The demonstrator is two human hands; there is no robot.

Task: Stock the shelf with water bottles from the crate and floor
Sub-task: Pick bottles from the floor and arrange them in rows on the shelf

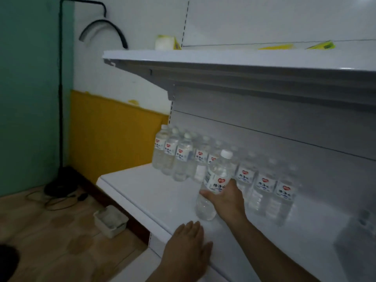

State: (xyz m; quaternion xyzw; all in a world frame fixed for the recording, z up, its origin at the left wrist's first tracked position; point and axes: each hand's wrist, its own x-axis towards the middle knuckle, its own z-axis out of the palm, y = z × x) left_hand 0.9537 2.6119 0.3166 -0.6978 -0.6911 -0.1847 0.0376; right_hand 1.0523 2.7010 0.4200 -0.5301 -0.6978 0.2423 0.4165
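Lower left of frame, on the wood-look floor (50, 237): small pale rectangular tray (110, 220), contents unclear. Centre frame: clear plastic bottle (213, 184) with white cap, red heart label and water inside, tilted, base on or just above the white metal shelf (142, 192). Right hand (225, 197) wrapped round its middle, fingers curled on the label. Left hand (188, 247) flat on the shelf's front edge, fingers straight and together. Behind, rows (203, 157) of matching bottles upright against the grey back panel, running from centre to right. Upper shelf (223, 58) across the top, smooth white, with yellow packs (321, 45) and a blurred white pack (165, 42) on it
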